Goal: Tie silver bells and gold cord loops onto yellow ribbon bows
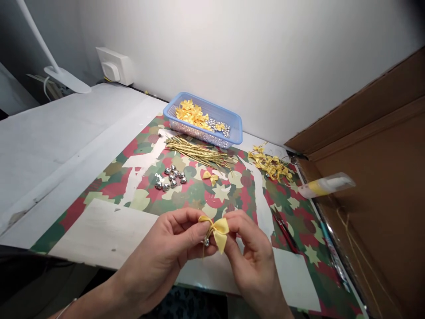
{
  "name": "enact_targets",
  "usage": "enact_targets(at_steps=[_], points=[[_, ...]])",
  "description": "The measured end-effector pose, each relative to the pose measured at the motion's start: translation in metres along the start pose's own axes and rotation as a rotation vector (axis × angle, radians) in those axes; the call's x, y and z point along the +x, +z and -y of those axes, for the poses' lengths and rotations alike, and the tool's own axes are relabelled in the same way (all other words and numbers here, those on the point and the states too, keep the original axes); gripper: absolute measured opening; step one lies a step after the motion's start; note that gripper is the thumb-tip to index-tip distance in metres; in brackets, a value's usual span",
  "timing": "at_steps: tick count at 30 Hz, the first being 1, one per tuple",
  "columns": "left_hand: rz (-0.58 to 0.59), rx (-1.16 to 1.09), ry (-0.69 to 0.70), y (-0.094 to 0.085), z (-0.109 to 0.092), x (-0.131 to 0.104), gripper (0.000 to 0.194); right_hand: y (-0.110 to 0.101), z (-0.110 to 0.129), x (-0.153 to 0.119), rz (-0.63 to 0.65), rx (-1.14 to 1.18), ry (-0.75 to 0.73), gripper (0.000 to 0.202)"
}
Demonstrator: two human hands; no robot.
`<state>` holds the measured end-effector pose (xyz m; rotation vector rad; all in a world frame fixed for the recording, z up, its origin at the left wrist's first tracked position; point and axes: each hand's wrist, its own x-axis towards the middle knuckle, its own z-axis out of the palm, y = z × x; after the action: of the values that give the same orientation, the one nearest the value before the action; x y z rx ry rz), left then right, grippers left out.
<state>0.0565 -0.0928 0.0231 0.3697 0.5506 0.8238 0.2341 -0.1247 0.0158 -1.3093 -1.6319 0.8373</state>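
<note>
A yellow ribbon bow (220, 231) is held between my two hands above the front edge of the table. My left hand (175, 241) pinches the bow's left loop, and a small silver bell (207, 242) with a thin gold wire hangs by its fingertips. On the other side, the fingers of my right hand (247, 248) close on the bow's right loop. Another yellow bow (210, 178) lies on the patterned paper beyond my hands. To its left is a cluster of silver bells (171, 178). Gold wire ties (199, 151) lie in a bundle farther back.
A blue basket (204, 99) with yellow bows and silver bells stands by the wall. Several yellow bows with wires (270, 164) are piled at right. Red-handled scissors (285, 232), a clear bottle (327, 184) and a cardboard box (372, 133) line the right side.
</note>
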Motion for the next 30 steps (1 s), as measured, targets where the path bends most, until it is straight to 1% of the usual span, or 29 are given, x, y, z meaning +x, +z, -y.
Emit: enact_targets(at_steps=[2, 3, 5, 6, 8, 11, 12, 14, 16, 17, 20, 21, 23, 26, 28, 30], points=[[-0.015, -0.001, 0.006, 0.000, -0.001, -0.001, 0.009, -0.007, -0.004, -0.004, 0.020, -0.042, 0.042, 0.024], [-0.023, 0.000, 0.010, 0.001, -0.002, -0.002, 0.009, -0.011, -0.006, -0.006, 0.010, -0.047, 0.060, 0.025], [-0.025, -0.001, 0.012, 0.002, -0.003, -0.003, 0.009, -0.018, -0.010, -0.009, -0.029, -0.007, 0.108, 0.025], [-0.019, -0.004, 0.004, 0.002, -0.004, -0.003, 0.010, -0.022, -0.010, -0.010, -0.059, 0.051, 0.142, 0.025], [-0.008, -0.015, -0.019, 0.004, -0.004, -0.003, 0.009, -0.026, -0.010, -0.009, -0.142, 0.283, 0.254, 0.025], [0.007, -0.024, -0.059, 0.006, -0.003, -0.002, 0.009, -0.032, -0.008, -0.002, -0.311, 0.787, 0.505, 0.021], [0.016, -0.024, -0.066, 0.007, -0.002, -0.002, 0.009, -0.034, -0.008, 0.002, -0.361, 0.919, 0.580, 0.023], [0.035, -0.017, -0.077, 0.007, -0.001, -0.002, 0.011, -0.039, -0.009, 0.008, -0.442, 1.055, 0.649, 0.039], [0.043, -0.005, -0.090, 0.007, 0.000, -0.002, 0.011, -0.043, -0.012, 0.013, -0.509, 1.071, 0.631, 0.052], [0.040, 0.003, -0.097, 0.006, 0.000, -0.001, 0.011, -0.044, -0.014, 0.014, -0.540, 1.057, 0.603, 0.054], [-0.007, 0.003, -0.104, 0.003, 0.003, 0.003, 0.011, -0.041, -0.015, 0.012, -0.596, 1.004, 0.529, 0.048], [-0.031, 0.000, -0.106, 0.002, 0.004, 0.004, 0.011, -0.039, -0.014, 0.010, -0.599, 0.985, 0.507, 0.043], [-0.068, 0.005, -0.108, 0.000, 0.005, 0.007, 0.012, -0.033, -0.010, 0.007, -0.555, 0.922, 0.455, 0.034], [-0.072, 0.052, -0.086, -0.001, 0.004, 0.008, 0.013, -0.029, -0.005, 0.006, -0.484, 0.752, 0.337, 0.033], [-0.068, 0.110, -0.056, -0.002, 0.002, 0.008, 0.014, -0.031, -0.004, 0.009, -0.507, 0.665, 0.271, 0.032], [-0.069, 0.205, -0.039, -0.004, -0.001, 0.008, 0.015, -0.036, -0.004, 0.011, -0.550, 0.642, 0.235, 0.031]])
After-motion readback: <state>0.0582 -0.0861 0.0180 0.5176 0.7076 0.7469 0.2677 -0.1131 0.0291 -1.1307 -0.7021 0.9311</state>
